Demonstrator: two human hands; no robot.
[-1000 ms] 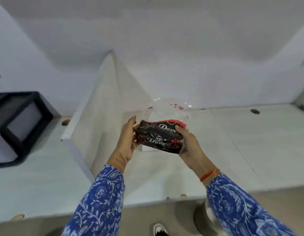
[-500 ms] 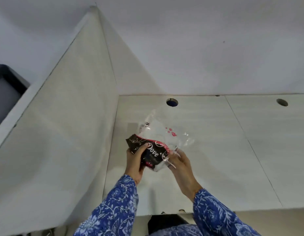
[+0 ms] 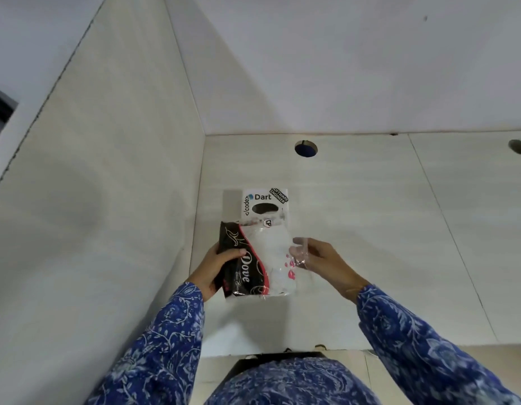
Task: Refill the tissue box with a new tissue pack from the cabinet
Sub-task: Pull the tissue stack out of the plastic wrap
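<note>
The left hand (image 3: 212, 268) has its grip closed round the dark printed end of the tissue pack (image 3: 254, 264), thumb across the front; the right hand (image 3: 320, 258) pinches a clear flap of the pack's plastic wrap (image 3: 300, 254) between thumb and fingertips. Compared with a half-second earlier, the pack has been turned lengthwise and brought low over the tabletop (image 3: 355, 229), and the view has dropped so that the white tissue box (image 3: 265, 200), with its dark oval slot and "Dart" sticker, now shows just beyond the pack's far end. Judgement: the pack has arrived at the box, and the wrapper is being opened or peeled before loading; the refill itself is not yet done. Whether the plastic is already torn cannot be settled from this view, as the film is transparent and glossy. Surroundings: a white partition panel (image 3: 107, 200) stands close on the left, and two round cable holes (image 3: 306, 148) sit in the tabletop behind. Nothing lies between pack and box; the wrapper and the box's small slot are the apparent obstacles.
</note>
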